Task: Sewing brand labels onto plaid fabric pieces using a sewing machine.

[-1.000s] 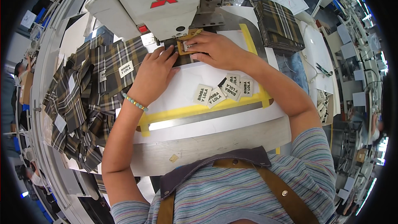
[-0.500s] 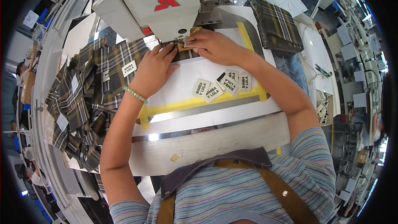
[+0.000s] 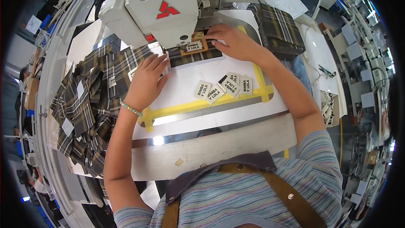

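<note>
Under the white sewing machine head (image 3: 168, 27), a pale label (image 3: 195, 47) with dark print lies inside a tan clamp frame (image 3: 187, 53). Beneath that frame is a strip of dark plaid fabric (image 3: 214, 55). My right hand (image 3: 238, 46) is at the frame's right side, thumb and forefinger apart, holding nothing I can see. On the left, my left hand (image 3: 147, 82) rests with fingers stretched out beside the plaid fabric's edge, a beaded bracelet on its wrist. Several loose labels (image 3: 215, 93) lie on the white work plate (image 3: 179, 93), in front of the machine.
Plaid fabric pieces (image 3: 86, 101) are heaped at the left, some bearing labels. A folded plaid stack (image 3: 280, 29) stands at the back right. Yellow tape (image 3: 181, 109) borders the plate. Thread snips (image 3: 327, 71) and a box of labels (image 3: 328, 107) are at the right.
My left hand has drawn back left and toward me, away from the needle area. The right hand has shifted right and away from me, uncovering the label in the frame.
</note>
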Demonstrator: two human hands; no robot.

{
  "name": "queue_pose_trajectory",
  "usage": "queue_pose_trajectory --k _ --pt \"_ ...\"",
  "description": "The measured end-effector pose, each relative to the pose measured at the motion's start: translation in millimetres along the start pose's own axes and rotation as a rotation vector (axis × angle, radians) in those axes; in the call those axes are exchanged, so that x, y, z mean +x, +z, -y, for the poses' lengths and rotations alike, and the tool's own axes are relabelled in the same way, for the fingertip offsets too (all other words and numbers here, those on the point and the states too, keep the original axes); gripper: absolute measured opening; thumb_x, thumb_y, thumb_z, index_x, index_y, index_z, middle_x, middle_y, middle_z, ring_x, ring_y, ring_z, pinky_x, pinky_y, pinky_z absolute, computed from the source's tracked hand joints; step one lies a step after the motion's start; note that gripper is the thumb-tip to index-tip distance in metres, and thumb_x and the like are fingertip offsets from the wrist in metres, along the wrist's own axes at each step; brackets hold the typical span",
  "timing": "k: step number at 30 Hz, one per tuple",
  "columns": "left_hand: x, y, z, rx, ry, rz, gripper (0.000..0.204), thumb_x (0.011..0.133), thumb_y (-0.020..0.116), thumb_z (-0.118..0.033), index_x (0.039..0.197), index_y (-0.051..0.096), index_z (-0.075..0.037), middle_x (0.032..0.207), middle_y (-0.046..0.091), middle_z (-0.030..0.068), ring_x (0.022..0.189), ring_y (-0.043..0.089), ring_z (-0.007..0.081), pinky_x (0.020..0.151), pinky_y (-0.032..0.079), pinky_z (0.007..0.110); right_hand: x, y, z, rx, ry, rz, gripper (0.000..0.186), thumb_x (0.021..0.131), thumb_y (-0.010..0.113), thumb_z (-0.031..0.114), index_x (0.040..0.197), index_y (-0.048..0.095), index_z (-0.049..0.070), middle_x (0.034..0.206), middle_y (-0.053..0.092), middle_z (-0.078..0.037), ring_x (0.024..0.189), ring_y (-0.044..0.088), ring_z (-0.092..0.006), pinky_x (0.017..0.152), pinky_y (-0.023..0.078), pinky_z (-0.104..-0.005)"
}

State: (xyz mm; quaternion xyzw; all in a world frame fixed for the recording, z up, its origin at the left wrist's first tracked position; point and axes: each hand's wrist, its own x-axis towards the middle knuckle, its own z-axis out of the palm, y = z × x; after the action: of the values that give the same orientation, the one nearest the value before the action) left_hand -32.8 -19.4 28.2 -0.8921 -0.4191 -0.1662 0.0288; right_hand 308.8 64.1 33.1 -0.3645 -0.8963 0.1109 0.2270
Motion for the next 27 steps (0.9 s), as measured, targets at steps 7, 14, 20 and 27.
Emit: queue_pose_trajectory --k 7,14,20,27 --pt "9.1 1.4 -17.8 -0.165 0.056 -0.007 0.034 0.095 0.076 -0.011 0.127 0.073 -0.001 0.141 0.070 0.0133 0.133 0.062 0.0374 0.112 0.052 0.046 -2.7 18.1 7.3 -0.036 -0.032 0.098 0.035 0.099 0.068 0.011 0.133 0.076 0.013 0.120 0.066 -0.009 0.118 0.064 -0.0306 0.101 0.053 -0.0448" --pt "17.5 12.7 -26.8 -0.162 0.108 0.009 0.038 0.095 0.075 -0.009 0.131 0.070 0.001 0.142 0.069 0.0138 0.138 0.058 0.0368 0.116 0.050 0.046 -4.4 27.5 21.0 -0.130 -0.080 0.060 0.034 0.097 0.070 0.012 0.131 0.076 0.011 0.117 0.064 -0.009 0.114 0.063 -0.0321 0.102 0.053 -0.0440" --pt "26.3 16.6 -21.4 -0.161 0.097 0.024 0.040 0.096 0.072 -0.007 0.135 0.067 0.001 0.144 0.066 0.0137 0.142 0.054 0.0365 0.119 0.047 0.045 -10.3 21.8 40.3 0.045 -0.073 0.090 0.036 0.100 0.068 0.016 0.135 0.074 0.009 0.131 0.065 -0.010 0.125 0.062 -0.0329 0.108 0.052 -0.0431" --pt "28.7 25.1 -3.5 -0.198 0.027 0.030 0.041 0.100 0.071 -0.012 0.139 0.068 -0.001 0.147 0.065 0.0111 0.140 0.055 0.0334 0.120 0.043 0.045 -25.2 12.6 -2.7 -0.011 0.031 -0.007 0.036 0.103 0.066 0.016 0.138 0.073 0.009 0.149 0.064 -0.010 0.135 0.061 -0.0335 0.114 0.051 -0.0419"
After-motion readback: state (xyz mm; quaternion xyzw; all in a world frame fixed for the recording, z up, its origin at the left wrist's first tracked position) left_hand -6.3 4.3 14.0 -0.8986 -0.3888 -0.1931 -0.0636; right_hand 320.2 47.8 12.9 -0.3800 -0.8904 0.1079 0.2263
